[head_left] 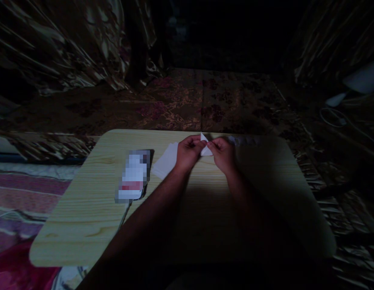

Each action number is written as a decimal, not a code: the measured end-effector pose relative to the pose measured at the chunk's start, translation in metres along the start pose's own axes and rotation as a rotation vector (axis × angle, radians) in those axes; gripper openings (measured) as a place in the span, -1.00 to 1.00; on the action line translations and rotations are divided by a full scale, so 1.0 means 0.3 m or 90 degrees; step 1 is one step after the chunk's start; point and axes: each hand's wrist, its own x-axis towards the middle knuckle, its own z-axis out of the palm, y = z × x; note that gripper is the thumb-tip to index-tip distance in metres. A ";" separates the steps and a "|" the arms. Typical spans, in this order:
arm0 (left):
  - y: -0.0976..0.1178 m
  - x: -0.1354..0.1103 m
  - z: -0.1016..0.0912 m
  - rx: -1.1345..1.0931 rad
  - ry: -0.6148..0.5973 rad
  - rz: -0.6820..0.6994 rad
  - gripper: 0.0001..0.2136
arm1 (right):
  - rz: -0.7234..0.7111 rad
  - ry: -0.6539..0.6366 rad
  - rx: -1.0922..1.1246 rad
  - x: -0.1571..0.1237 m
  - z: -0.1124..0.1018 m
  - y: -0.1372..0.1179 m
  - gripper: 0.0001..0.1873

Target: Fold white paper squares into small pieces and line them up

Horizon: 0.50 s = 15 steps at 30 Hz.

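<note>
A small piece of white paper [206,151], folded to a pointed tip at the top, is pinched between my two hands near the far edge of the table. My left hand [188,152] grips its left side, the thumb lying along the paper. My right hand [223,153] holds the right side, thumb and fingertips meeting near the left thumb. Beside my left hand lie several overlapping sheets of white paper [166,162], partly hidden by that hand and forearm.
On the light wooden table [93,201], a phone with a blurred-out screen [134,173] lies to the left, its cable [124,217] running towards me. Faint pale items [245,140] sit at the far edge on the right. Patterned cloth [174,100] spreads beyond; the room is dim.
</note>
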 end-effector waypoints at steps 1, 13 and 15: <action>-0.003 0.002 -0.002 -0.005 0.005 0.000 -0.66 | -0.004 -0.007 -0.003 0.000 0.000 0.004 -0.71; 0.009 0.003 0.000 -0.055 0.019 -0.001 -0.70 | 0.046 -0.044 0.118 -0.006 0.009 -0.029 -0.55; 0.010 0.004 0.001 -0.058 0.030 -0.005 -0.70 | 0.052 -0.049 0.113 -0.007 0.009 -0.032 -0.58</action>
